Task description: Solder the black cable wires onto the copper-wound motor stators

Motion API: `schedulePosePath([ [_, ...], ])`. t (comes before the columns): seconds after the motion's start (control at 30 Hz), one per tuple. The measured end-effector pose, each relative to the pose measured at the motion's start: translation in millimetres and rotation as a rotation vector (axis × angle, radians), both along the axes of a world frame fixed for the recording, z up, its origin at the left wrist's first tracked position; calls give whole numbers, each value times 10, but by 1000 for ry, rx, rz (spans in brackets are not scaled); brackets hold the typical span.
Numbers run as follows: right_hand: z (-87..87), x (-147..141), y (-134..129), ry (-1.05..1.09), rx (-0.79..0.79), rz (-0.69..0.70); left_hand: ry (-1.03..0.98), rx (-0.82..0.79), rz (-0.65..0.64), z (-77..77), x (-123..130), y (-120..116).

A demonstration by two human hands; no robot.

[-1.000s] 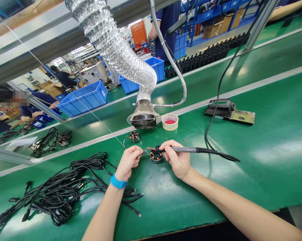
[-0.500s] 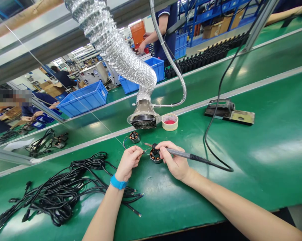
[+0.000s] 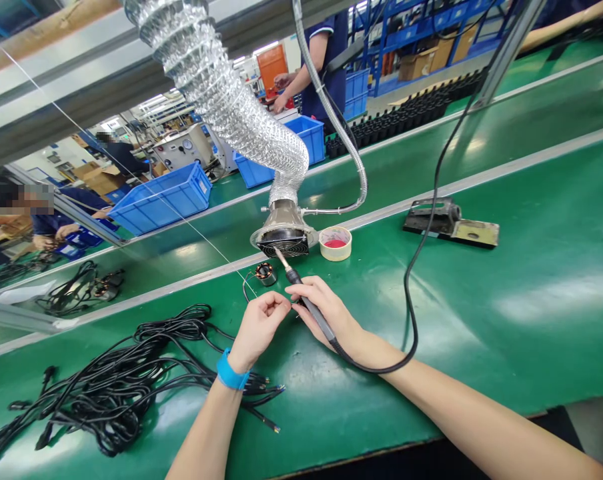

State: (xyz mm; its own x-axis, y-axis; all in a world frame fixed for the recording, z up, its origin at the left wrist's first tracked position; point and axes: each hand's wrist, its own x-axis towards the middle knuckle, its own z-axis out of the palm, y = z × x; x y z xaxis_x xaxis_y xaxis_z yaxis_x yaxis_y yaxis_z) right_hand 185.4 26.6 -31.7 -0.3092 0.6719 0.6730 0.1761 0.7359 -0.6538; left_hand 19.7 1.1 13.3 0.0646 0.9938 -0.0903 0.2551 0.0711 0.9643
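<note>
- Soldering iron (image 3: 316, 316): 1, in the right hand (image 3: 334, 313) above the green surface (image 3: 531, 300), tilted, its tip before the fan (image 3: 294, 247); whether they touch cannot be told.
- The right hand is curled around the grey handle.
- The left hand (image 3: 256, 330) has thumb and fingertips pinching thin wires (image 3: 292, 305), their ends hard to make out beside the right hand's fingers.
- 1 copper-wound ring (image 3: 265, 275) sits just beyond the hands.
- 1 round pale tub (image 3: 336, 254) near the fan has something red inside.
- 1 iron stand (image 3: 446, 213) with a yellowish pad lies to the right.
- Black cables (image 3: 114, 403) lie heaped at left, too tangled to count.
- Farther back, 2 large blue bins (image 3: 169, 208), 1 partly hidden by the silver duct (image 3: 261, 127); their contents cannot be made out.
</note>
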Motion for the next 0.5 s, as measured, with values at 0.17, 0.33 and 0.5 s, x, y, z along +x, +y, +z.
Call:
schedulePosePath([
  [0.17,-34,-29,6,9,-6,15,46,2,-46,33,-10,-12],
  [0.33,-15,-13,1,18,14,-22,88,8,-78,54,-58,-3],
  [0.5,-11,2,-2,8,29,-34,16,-78,-68,11,-76,18],
])
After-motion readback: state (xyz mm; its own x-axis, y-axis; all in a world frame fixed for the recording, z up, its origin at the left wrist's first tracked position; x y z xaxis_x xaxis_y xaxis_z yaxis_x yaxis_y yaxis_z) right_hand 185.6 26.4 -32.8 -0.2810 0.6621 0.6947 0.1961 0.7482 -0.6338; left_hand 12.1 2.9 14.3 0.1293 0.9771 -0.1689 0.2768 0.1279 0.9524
